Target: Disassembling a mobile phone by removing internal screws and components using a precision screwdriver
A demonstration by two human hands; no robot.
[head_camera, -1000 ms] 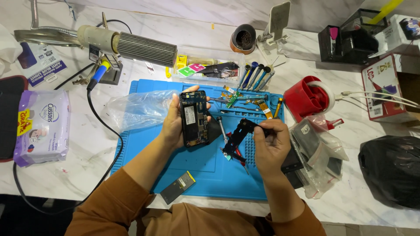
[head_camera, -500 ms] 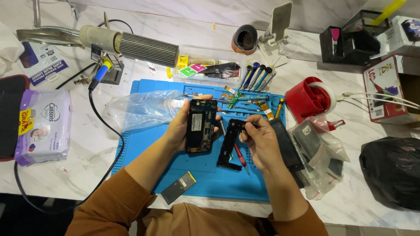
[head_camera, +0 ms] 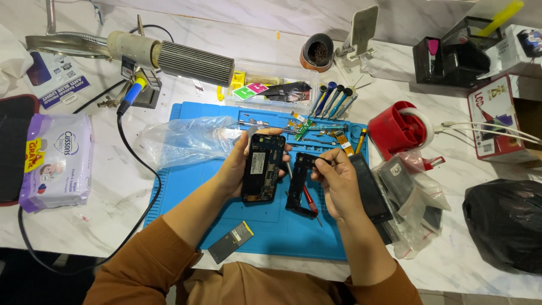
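While the left hand [head_camera: 240, 166] grips the phone [head_camera: 263, 167] upright, long axis near-to-far, the right hand [head_camera: 339, 183] pinches the frame's [head_camera: 300, 183] far end. Both hang over the blue mat [head_camera: 186, 181], with open mat nearer.

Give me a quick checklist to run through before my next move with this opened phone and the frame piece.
1. Left hand grips the opened phone firmly: ok.
2. Right hand holds the black frame piece: ok.
3. Both parts are over the blue mat: ok.
4. Red screwdriver is within reach on the mat: ok.
5. All screws are out of the phone: cannot tell.
6. Loose battery sits fully on the mat: not ok, it overhangs the front edge.
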